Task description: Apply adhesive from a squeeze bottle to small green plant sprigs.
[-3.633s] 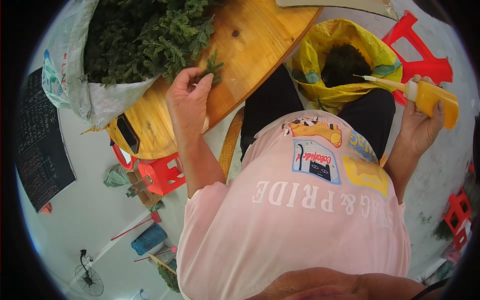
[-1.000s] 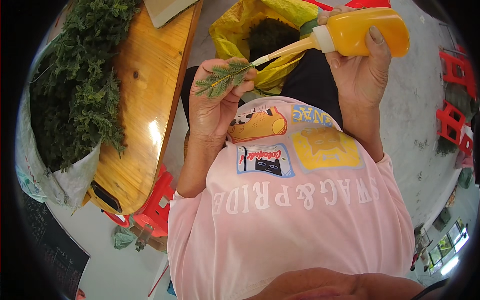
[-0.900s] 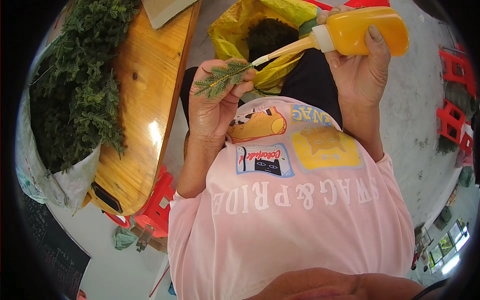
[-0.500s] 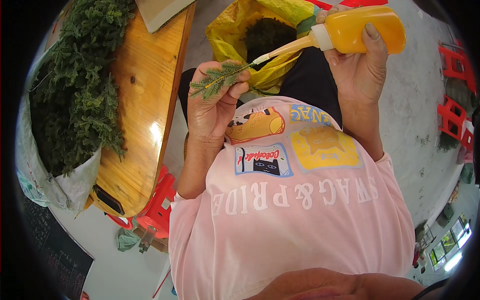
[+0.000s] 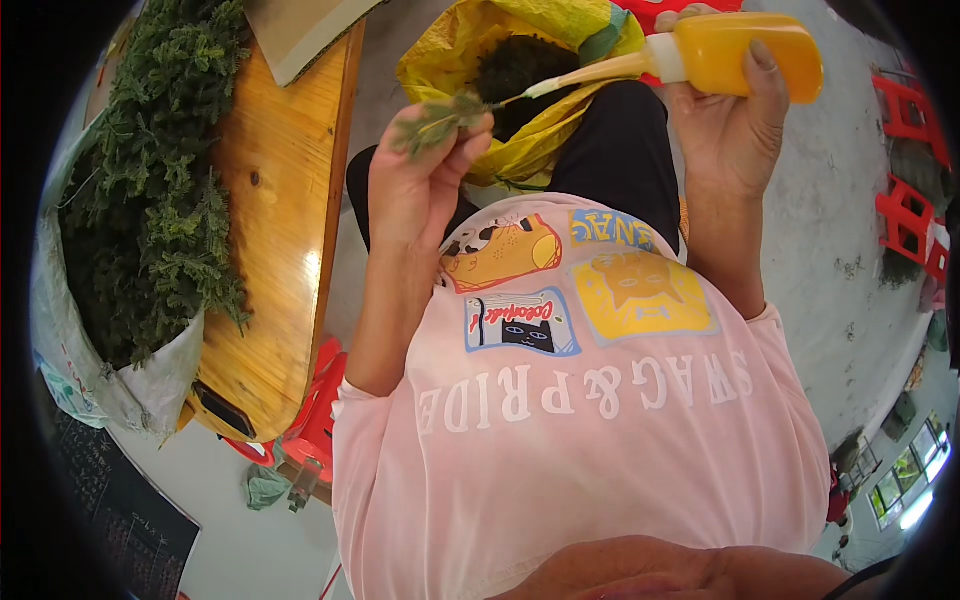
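A short green fir-like sprig (image 5: 437, 122) is pinched between the fingers of my left hand (image 5: 405, 195), its cut stem end pointing right. The sprig is slightly blurred. My right hand (image 5: 735, 150) grips a squeeze bottle (image 5: 795, 65) of orange-yellow liquid, tilted on its side. Its long pale nozzle (image 5: 590, 72) points left, with the tip close by the stem end. Whether tip and stem touch, I cannot tell. Behind them a yellow bag (image 5: 428, 75) stands open with dark greenery (image 5: 525, 75) inside.
On my left is a wooden table (image 5: 275, 160) bearing a white sack (image 5: 165, 375) full of green sprigs (image 5: 165, 230), a cardboard piece (image 5: 310, 30) and a dark phone (image 5: 222, 408). Red plastic stools (image 5: 908, 212) stand at far right; more red plastic (image 5: 318, 415) shows beside the table.
The sprig in my left hand has moved up and slightly left, and the bottle has shifted slightly right. The nozzle tip, earlier against the stem end, now seems to draw slightly away.
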A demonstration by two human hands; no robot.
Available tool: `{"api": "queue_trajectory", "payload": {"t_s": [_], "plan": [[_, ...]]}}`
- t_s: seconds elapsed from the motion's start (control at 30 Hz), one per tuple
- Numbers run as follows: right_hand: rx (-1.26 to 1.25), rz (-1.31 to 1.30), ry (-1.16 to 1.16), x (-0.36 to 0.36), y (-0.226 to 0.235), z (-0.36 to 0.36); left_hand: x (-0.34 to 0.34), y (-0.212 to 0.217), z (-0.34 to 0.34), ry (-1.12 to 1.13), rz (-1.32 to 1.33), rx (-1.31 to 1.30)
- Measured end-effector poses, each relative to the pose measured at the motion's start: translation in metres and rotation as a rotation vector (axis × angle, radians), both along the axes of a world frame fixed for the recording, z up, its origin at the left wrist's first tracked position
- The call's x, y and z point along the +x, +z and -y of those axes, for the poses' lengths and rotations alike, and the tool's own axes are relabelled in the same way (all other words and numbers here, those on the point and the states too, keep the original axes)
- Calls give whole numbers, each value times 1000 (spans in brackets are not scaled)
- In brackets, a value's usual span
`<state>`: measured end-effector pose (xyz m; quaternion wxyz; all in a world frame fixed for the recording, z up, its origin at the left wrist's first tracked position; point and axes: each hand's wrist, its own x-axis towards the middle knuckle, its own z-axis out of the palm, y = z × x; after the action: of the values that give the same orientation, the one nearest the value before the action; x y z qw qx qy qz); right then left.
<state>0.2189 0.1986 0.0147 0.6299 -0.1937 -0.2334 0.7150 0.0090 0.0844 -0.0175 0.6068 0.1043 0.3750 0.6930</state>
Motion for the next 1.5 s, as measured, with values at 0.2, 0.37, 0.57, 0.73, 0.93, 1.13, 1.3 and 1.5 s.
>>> {"api": "queue_trajectory", "payload": {"t_s": [0.2, 0.37, 0.57, 0.73, 0.93, 1.13, 1.3, 1.5], "plan": [[-51, 116, -334, -6, 16, -1, -9, -30, -34, -86, -344, -138], [21, 11, -23, 27, -8, -12, -13, -22, -10, -27, -510, -220], [-58, 26, 37, 15, -2, -12, -9, 86, 55, 50, -949, -217], [-60, 60, 72, -1, 2, -6, -75, 95, 99, 567, -1519, -330], [-78, 88, 79, -13, 5, 1, -113, 96, 96, 610, -2358, -714], [-68, 115, 82, -17, 10, 6, -128, 86, 111, 609, -2262, -457], [-46, 126, 89, -23, 12, 7, -110, 91, 117, 633, -1324, -281], [29, 119, 164, -22, 14, 8, -85, 95, 108, 361, -710, -155]]}}
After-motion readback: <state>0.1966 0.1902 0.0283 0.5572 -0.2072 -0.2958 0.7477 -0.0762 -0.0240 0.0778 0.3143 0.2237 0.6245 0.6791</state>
